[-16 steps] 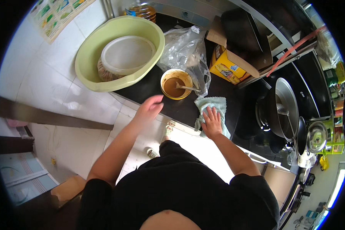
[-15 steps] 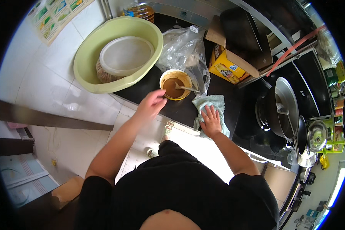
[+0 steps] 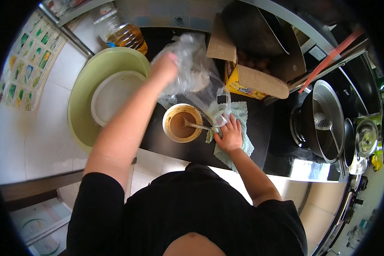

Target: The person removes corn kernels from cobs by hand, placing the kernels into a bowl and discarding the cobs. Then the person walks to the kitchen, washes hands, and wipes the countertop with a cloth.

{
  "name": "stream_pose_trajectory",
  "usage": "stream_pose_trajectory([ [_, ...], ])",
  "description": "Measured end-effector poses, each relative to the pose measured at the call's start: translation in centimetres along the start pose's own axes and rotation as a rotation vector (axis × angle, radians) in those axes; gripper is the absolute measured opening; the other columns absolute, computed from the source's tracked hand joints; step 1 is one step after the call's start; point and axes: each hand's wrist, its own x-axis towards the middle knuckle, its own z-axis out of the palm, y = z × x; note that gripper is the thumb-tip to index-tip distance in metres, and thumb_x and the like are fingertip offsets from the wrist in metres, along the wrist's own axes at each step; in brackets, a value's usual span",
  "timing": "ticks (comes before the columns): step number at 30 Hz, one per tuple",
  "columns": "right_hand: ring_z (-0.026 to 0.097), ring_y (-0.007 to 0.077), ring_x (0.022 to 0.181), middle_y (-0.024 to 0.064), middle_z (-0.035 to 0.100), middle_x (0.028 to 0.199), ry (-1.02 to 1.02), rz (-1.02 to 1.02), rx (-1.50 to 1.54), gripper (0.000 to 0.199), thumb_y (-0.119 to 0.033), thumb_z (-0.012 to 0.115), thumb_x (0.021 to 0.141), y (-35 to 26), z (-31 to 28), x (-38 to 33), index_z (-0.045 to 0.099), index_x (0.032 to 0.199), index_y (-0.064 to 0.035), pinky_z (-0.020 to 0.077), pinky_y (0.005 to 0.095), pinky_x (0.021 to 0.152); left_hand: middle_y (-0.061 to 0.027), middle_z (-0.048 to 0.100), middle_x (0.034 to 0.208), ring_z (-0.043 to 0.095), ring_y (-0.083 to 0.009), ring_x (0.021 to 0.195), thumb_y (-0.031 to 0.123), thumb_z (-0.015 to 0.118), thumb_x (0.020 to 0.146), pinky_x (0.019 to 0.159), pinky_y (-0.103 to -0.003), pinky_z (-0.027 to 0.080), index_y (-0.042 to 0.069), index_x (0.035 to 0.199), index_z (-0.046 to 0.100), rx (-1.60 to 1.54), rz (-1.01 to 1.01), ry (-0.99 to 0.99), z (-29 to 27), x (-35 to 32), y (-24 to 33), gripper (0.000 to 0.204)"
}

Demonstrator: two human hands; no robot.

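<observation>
My left hand [image 3: 165, 66] is raised over the dark counter and grips the top of a clear plastic bag [image 3: 196, 81], lifting it. My right hand [image 3: 229, 135] lies flat on a pale green cloth [image 3: 239, 145] spread on the counter, its fingers touching the bag's lower end. Just left of that hand stands a small tan bowl [image 3: 182, 123] of brown batter with a metal spoon [image 3: 197, 125] resting in it.
A large pale green basin [image 3: 83, 115] holding a white plate [image 3: 113, 96] sits at the left. A bottle of oil [image 3: 123, 34] stands behind it. An open yellow cardboard box [image 3: 247, 79] is behind the bag. Pots and a pan [image 3: 324, 121] occupy the stove at right.
My left hand has gone from the counter near the bowl up to the plastic bag and taken hold of it. My right hand stays on the cloth.
</observation>
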Motion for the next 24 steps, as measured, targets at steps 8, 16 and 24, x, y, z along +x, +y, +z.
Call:
stream_pose_trajectory([
  [8,0.029,0.0288,0.127,0.0069,0.038,0.133,0.025,0.058,0.044,0.048,-0.031,0.06,0.071,0.1,-0.1,0.3,0.053,0.116,-0.0161,0.0223,0.0461,0.103,-0.0084,0.058,0.091,0.054,-0.0164,0.081,0.015,0.059,0.079,0.075,-0.029,0.043,-0.002,0.108,0.052,-0.435,0.511,0.803,-8.3,10.4,-1.0,0.035],
  [16,0.022,0.0367,0.128,0.0138,0.029,0.139,0.186,0.528,-0.107,0.052,-0.033,0.056,0.077,-1.0,1.3,-2.8,0.046,0.123,-0.0105,0.0183,0.0546,0.1,-0.0135,0.056,0.109,0.058,-0.0243,0.09,0.04,0.057,0.08,0.08,-0.033,0.045,0.011,0.125,0.046,0.019,0.28,-0.06,-7.4,6.8,-3.9,0.054],
  [24,0.022,0.0323,0.129,0.0109,0.03,0.137,-0.101,-0.092,-0.027,0.053,-0.028,0.053,0.08,0.0,1.5,5.7,0.039,0.128,-0.0124,0.0219,0.0454,0.103,-0.0054,0.053,0.112,0.051,-0.01,0.088,0.013,0.055,0.085,0.073,-0.024,0.042,0.007,0.122,0.047,-0.445,0.352,-0.308,-13.6,-5.1,-2.8,0.039],
])
